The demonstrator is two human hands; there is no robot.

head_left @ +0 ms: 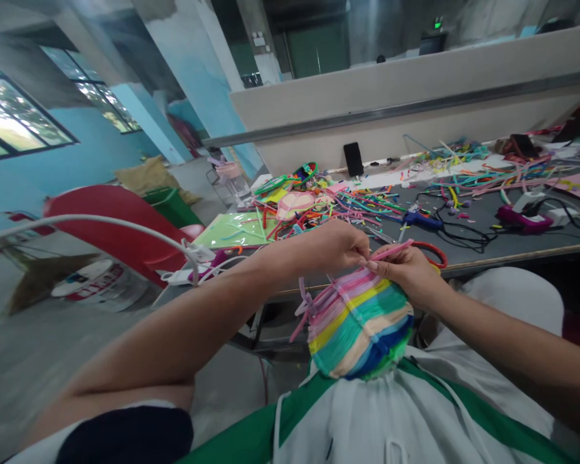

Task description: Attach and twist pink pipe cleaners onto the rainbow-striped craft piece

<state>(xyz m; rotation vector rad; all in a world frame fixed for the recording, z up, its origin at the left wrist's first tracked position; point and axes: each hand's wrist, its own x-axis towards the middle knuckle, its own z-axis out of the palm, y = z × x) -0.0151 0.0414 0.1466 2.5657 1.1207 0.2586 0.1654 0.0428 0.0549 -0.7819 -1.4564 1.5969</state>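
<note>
A rounded piece of striped pipe-cleaner weaving (362, 322) rests against my lap, with bands of pink, yellow, teal, peach, blue and green. Along its top edge, my left hand (348, 243) is closed in a pinch on a pink pipe cleaner (400, 247). My right hand (413, 274) grips the same pink strand between thumb and fingers, its tip sticking out past them. Fingers cover the spot where the strand meets the weaving. On the left side of the weaving, a lilac pipe-cleaner bow (307, 305) hangs with loose ends.
Loose coloured pipe cleaners (362, 203) cover much of the dark table (478, 248). A blue glue gun (421, 220), a black phone (353, 159) and a purple power strip (522, 220) sit there too. A red chair (111, 225) and a white bucket (101, 283) stand left.
</note>
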